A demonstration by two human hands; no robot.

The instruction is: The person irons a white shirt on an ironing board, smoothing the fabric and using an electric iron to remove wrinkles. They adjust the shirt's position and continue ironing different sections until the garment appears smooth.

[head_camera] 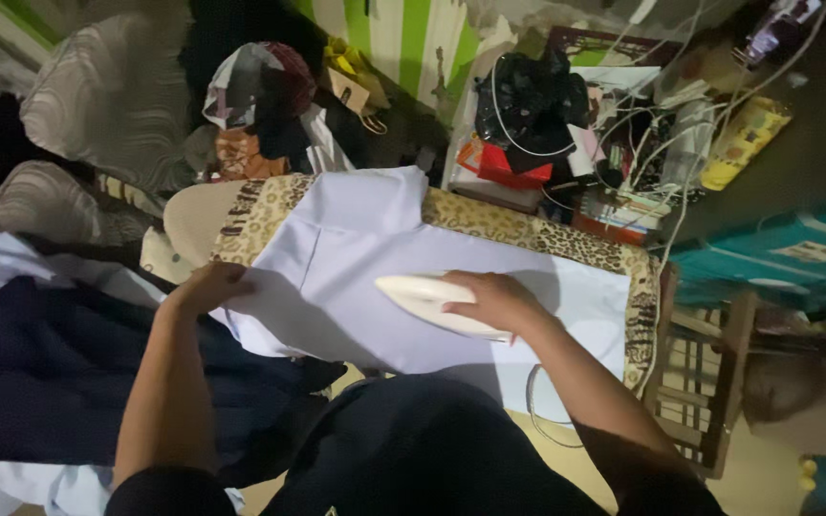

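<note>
A pale lilac shirt (365,248) lies spread over an ironing board with a leopard-print cover (547,239). My right hand (494,301) grips the handle of a white iron (423,296) that rests flat on the shirt near its middle. My left hand (207,287) presses down on the shirt's left edge, fingers curled on the cloth. The iron's cord (537,411) hangs off the board's near side.
Dark navy cloth (40,373) and more pale garments lie heaped at left. Behind the board stands a cluttered table with cables, a black bag (528,105) and boxes. A wooden stool (705,382) stands at right, a teal box (795,253) beyond it.
</note>
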